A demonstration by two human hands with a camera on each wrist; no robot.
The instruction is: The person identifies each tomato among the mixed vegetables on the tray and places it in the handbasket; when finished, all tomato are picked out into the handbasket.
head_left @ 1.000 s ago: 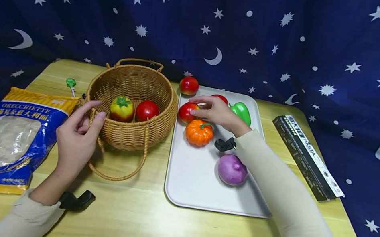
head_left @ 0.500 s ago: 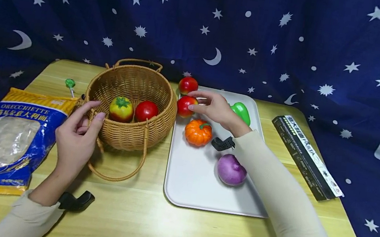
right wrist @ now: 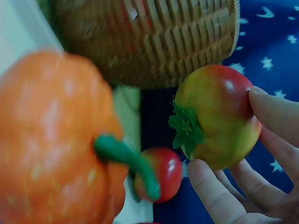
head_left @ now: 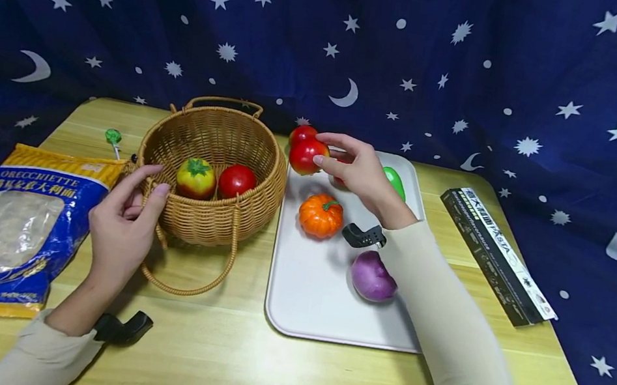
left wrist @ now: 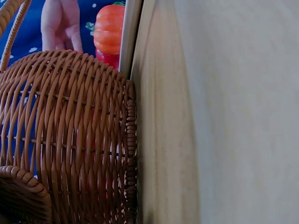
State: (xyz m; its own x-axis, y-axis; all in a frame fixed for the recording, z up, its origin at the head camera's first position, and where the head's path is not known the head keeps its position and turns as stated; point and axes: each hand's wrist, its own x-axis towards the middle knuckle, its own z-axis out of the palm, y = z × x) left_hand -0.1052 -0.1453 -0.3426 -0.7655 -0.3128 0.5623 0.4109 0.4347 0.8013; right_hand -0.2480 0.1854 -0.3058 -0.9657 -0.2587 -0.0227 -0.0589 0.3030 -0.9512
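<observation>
Looking down from the head camera, a wooden surface (head_left: 236, 366) filled the lower frame against a dark blue cloth with stars and moons. At centre, the right hand (head_left: 354, 169) pinched a red tomato (head_left: 306, 155) between thumb and fingertips, lifted above the upper left corner of a white tray (head_left: 305, 297), just right of a wicker basket (head_left: 212, 205). A second red tomato (head_left: 302, 133) sat just behind the held one. On the tray lay an orange pumpkin (head_left: 321, 215), a purple onion (head_left: 372, 276) and a green pepper (head_left: 394, 181) partly hidden by the hand. Left of centre, the left hand (head_left: 123, 225) rested on the basket's near rim, its fingers loosely curved against the weave. Inside the basket sat a yellow-red tomato (head_left: 195, 178) and a red tomato in the basket (head_left: 237, 180). A blue pasta bag (head_left: 7, 229) lay at lower left, a green lollipop (head_left: 114, 136) above it, and a long dark pasta box (head_left: 497, 255) at right.

From the left wrist camera, turned sideways, the basket wall (left wrist: 70, 140) filled the left half, pale wood the right, and the pumpkin (left wrist: 108, 28) showed at the top edge.

From the right wrist camera, the fingertips (right wrist: 271, 116) gripped the tomato (right wrist: 219, 121) at right centre, its green calyx facing left. The blurred pumpkin (right wrist: 56, 135) filled the left side, with the basket (right wrist: 154, 37) above.
</observation>
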